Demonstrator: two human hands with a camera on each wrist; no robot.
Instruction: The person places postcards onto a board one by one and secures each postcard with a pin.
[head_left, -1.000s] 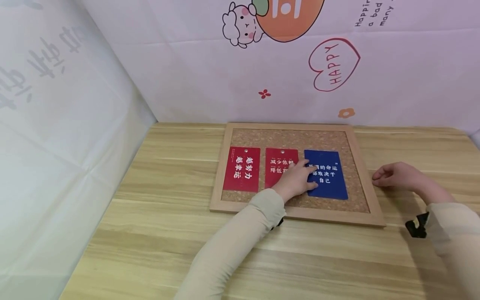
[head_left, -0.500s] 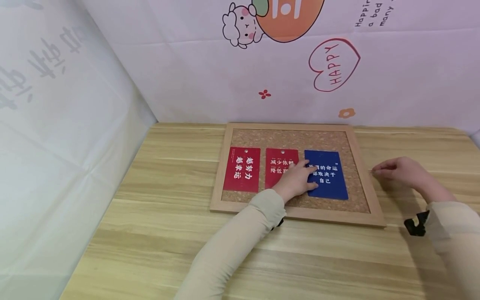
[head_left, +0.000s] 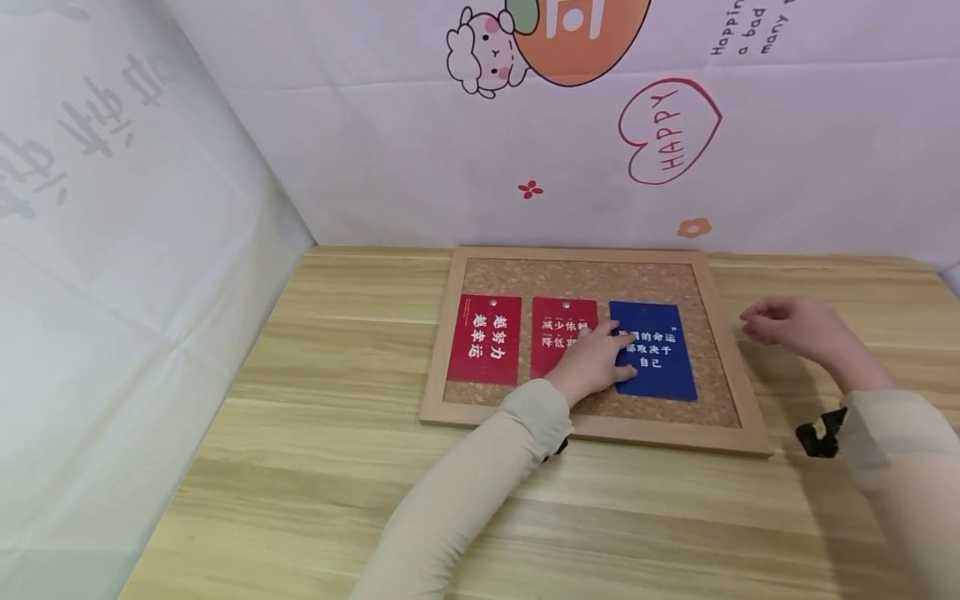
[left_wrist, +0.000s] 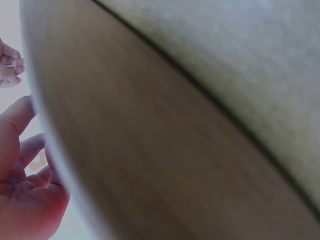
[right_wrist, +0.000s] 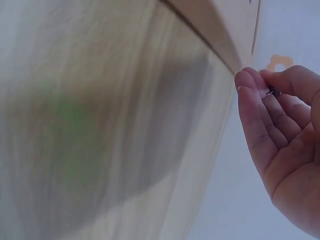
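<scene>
Lifted off the counter (head_left: 315, 467) since a second ago, the right hand (head_left: 787, 329) now hovers at 3 o'clock of the cork board (head_left: 585, 425), its grip pinching a small metal pin (right_wrist: 270, 92) between thumb and fingertips. Left hand (head_left: 592, 362) has not shifted: flat fingers press the blue card (head_left: 663, 371) at the board's right, beside two red cards (head_left: 485, 337). Pinning that card looks imminent.

Long beige sleeves (head_left: 480, 467) on both arms; black wrist straps (head_left: 819, 437) at cuffs; bare hands.
</scene>
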